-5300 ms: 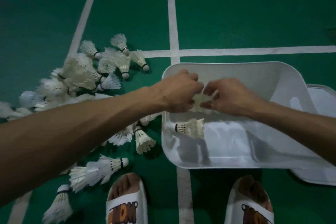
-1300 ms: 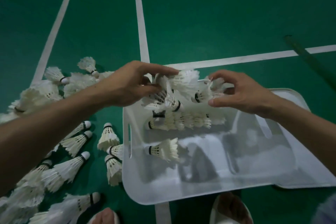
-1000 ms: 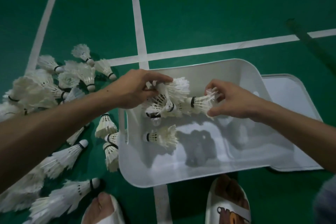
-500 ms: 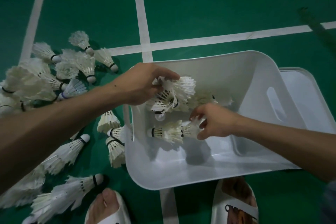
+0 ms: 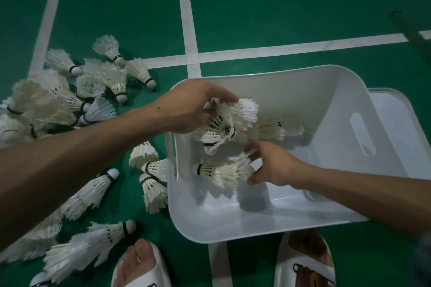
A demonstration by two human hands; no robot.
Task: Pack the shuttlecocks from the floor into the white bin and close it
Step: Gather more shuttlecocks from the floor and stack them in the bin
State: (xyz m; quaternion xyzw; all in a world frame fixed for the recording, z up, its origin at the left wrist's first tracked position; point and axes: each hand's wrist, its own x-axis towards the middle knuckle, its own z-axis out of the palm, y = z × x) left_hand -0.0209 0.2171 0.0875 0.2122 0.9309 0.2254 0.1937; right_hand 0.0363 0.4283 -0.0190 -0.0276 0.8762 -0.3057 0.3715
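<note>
The white bin stands open on the green floor. My left hand hovers over its left side and grips a bunch of white feather shuttlecocks. My right hand is down inside the bin, its fingers spread at the feathered end of a short nested row of shuttlecocks lying on the bin floor. A few more shuttlecocks lie against the back of the bin. Several loose shuttlecocks are heaped on the floor to the left.
The bin's white lid lies flat on the floor against the bin's right side. More shuttlecocks trail toward my feet in white slippers. White court lines cross behind the bin. A dark pole lies at the upper right.
My right hand carried a shuttlecock from the bunch down to the row on the bin floor and has spread its fingers. My left hand still holds the bunch.
</note>
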